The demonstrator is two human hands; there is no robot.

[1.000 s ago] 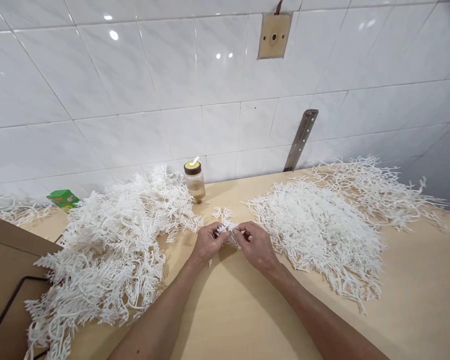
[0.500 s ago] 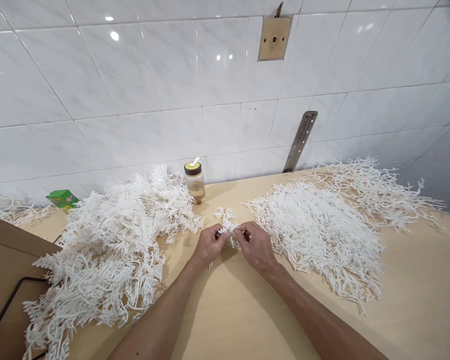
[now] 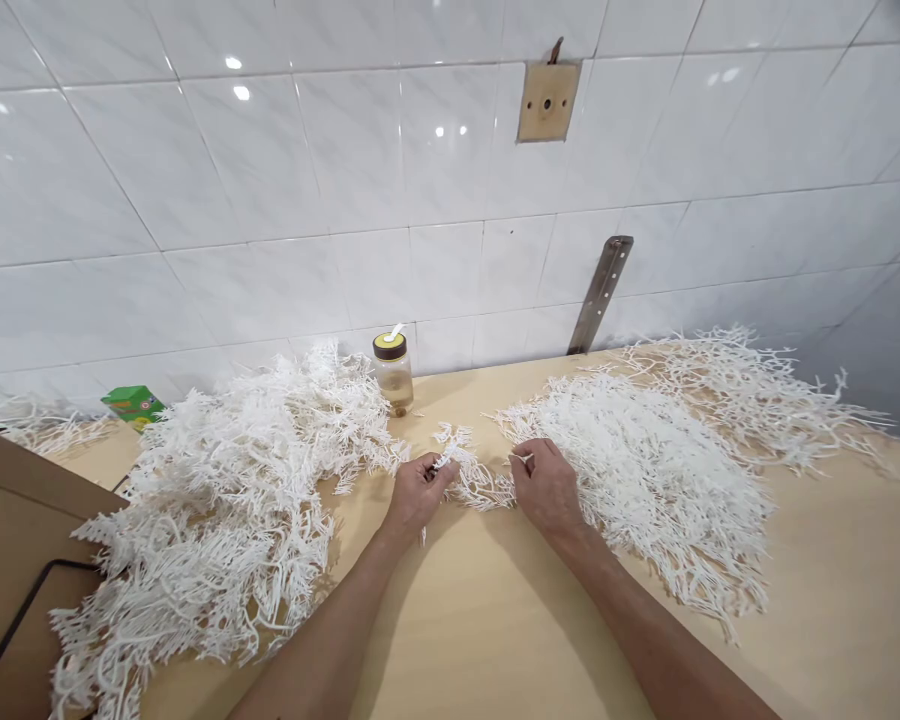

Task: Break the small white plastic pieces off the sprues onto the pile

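My left hand [image 3: 418, 490] is closed around a white branched sprig [image 3: 445, 458], which looks like plastic; its tips stick out past the thumb. My right hand [image 3: 546, 486] is pinched, and a small white piece [image 3: 523, 458] shows at its fingertips. Between the hands, a small heap of loose white sprigs [image 3: 482, 487] lies on the table. To the left spreads a large tangled pile of white sprigs [image 3: 225, 500]. A flatter pile of white sprigs [image 3: 652, 480] lies just right of my right hand.
A jar with a yellow-and-dark lid [image 3: 394, 375] stands behind the left pile. Thin, bare-looking white stems [image 3: 757, 390] lie at the far right. A green box [image 3: 133, 404] and a brown carton [image 3: 22, 540] are at left. A metal strip [image 3: 601, 293] leans on the tiled wall.
My right hand has moved right, away from my left hand, exposing the small heap between them. My left hand stays nearly in place, still holding its sprig. The view has tilted slightly upward.
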